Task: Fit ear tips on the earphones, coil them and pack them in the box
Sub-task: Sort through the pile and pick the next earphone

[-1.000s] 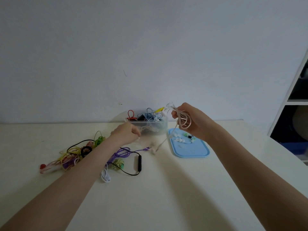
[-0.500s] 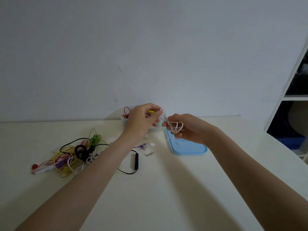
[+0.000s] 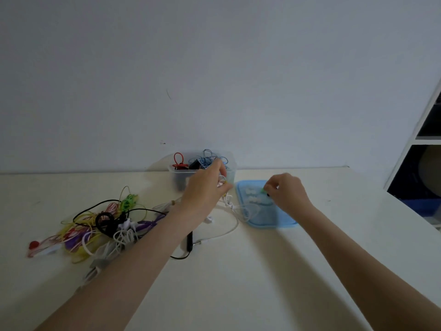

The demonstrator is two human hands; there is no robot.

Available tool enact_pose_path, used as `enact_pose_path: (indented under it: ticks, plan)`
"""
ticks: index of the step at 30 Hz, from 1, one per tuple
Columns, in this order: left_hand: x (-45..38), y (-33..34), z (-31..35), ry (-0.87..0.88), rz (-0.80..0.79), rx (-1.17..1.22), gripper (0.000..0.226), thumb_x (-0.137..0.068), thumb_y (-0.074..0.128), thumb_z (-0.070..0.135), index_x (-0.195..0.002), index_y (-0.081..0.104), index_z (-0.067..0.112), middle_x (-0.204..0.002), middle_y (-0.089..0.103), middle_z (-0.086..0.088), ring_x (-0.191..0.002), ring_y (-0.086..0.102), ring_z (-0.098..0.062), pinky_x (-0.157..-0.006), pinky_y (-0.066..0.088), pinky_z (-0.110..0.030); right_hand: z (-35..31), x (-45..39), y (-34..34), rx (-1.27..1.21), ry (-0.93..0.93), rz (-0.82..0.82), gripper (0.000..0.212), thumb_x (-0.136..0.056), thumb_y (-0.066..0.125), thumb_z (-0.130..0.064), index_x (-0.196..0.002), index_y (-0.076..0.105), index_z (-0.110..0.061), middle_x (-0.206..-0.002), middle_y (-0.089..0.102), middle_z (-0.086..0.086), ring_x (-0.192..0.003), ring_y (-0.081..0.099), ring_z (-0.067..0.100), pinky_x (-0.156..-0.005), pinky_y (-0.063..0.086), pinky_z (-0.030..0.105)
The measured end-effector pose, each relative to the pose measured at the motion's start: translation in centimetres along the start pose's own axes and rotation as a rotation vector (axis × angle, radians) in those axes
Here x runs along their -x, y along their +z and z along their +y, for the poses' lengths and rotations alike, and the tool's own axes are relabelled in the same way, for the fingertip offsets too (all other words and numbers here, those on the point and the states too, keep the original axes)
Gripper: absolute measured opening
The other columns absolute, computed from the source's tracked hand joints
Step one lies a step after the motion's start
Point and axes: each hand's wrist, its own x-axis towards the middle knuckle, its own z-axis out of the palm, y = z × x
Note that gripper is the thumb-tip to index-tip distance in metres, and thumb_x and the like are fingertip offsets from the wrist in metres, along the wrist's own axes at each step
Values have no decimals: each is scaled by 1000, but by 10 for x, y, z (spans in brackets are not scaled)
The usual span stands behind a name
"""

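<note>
My left hand (image 3: pixel 207 187) pinches the earbud end of a white earphone (image 3: pixel 229 204) just in front of the clear box (image 3: pixel 177 173). Its white cable trails loose over the table and onto the blue lid (image 3: pixel 269 218). My right hand (image 3: pixel 287 192) hovers over the lid and pinches a small green ear tip (image 3: pixel 263 191). Several white ear tips (image 3: pixel 250 195) lie on the lid. The clear box holds coiled red, black and blue earphones (image 3: pixel 207 160).
A tangle of coloured earphones (image 3: pixel 100 225) lies on the table's left side. A black cable with an inline remote (image 3: pixel 189 240) lies under my left forearm. A white shelf unit (image 3: pixel 427 149) stands at the far right, past the table's edge.
The coil in my right hand has come undone and the white cable now lies loose on the table. My right hand moved right to the lid and took a green ear tip.
</note>
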Motion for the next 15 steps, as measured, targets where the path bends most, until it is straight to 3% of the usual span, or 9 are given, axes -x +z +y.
enact_pose_path:
  ticks: [3, 6, 9, 12, 15]
  plan:
    - [-3, 8, 1, 38, 11, 15, 16, -84, 66, 24, -83, 52, 16, -68, 59, 3, -55, 47, -6, -51, 33, -14, 16, 10, 23, 49, -65, 30, 23, -89, 48, -9, -88, 69, -1, -94, 64, 17, -94, 53, 32, -75, 40, 33]
    - [-6, 11, -1, 36, 35, 69, 13, -83, 67, 23, -79, 56, 16, -68, 63, 1, -58, 52, -7, -54, 36, -11, 24, 11, 30, 38, -136, 45, 20, -90, 49, -7, -90, 69, -2, -94, 59, 15, -94, 45, 29, -74, 33, 28]
    - [-9, 14, -3, 27, 53, 97, 10, -82, 68, 21, -85, 67, 11, -79, 67, 2, -70, 56, -8, -62, 39, -11, 30, 4, 31, 47, -190, 43, 17, -90, 50, -6, -89, 67, -2, -93, 58, 13, -93, 44, 27, -70, 29, 23]
    - [-11, 18, -4, 18, 55, 119, 13, -83, 67, 17, -94, 70, 10, -83, 64, 5, -69, 53, -4, -63, 39, -7, 38, -6, 27, 53, -222, 25, 18, -91, 49, -6, -90, 67, -4, -93, 59, 11, -92, 43, 25, -67, 25, 21]
    - [-11, 24, -8, -12, 54, 206, 17, -84, 65, 11, -100, 70, 10, -91, 63, 3, -71, 56, -5, -68, 46, -13, 39, -11, 21, 24, -226, 29, 19, -91, 50, -8, -93, 69, -6, -96, 62, 6, -89, 35, 16, -67, 24, 20]
